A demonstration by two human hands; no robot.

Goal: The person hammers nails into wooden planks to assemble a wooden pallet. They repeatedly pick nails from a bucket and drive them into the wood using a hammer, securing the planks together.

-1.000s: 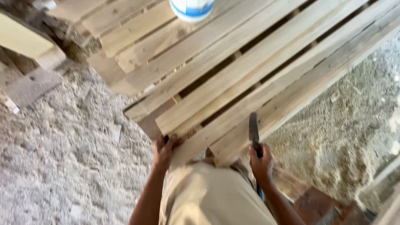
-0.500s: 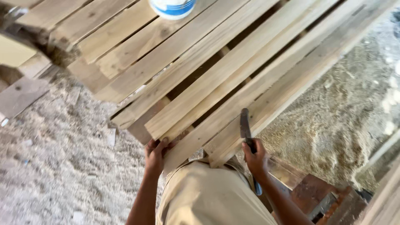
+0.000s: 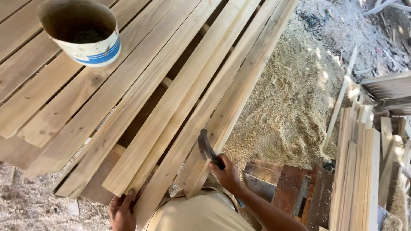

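Long pale wooden planks point(image 3: 180, 98) lie side by side on a frame, running from bottom left to top right. My left hand point(image 3: 122, 209) grips the near end of one plank at the bottom edge. My right hand point(image 3: 226, 173) is closed around the handle of a dark curved metal blade point(image 3: 204, 146), which rests against the edge of the rightmost planks. My beige trousers point(image 3: 197, 216) show between my arms.
A white bucket with a blue band point(image 3: 81, 32) stands on the planks at top left. Sawdust point(image 3: 295, 94) covers the ground to the right. A stack of narrow wooden strips point(image 3: 357, 171) and rusty metal plates point(image 3: 291, 186) lie at bottom right.
The view has swung right and closer; the bucket now shows fully at top left. My hands keep their hold on the plank end and the blade.
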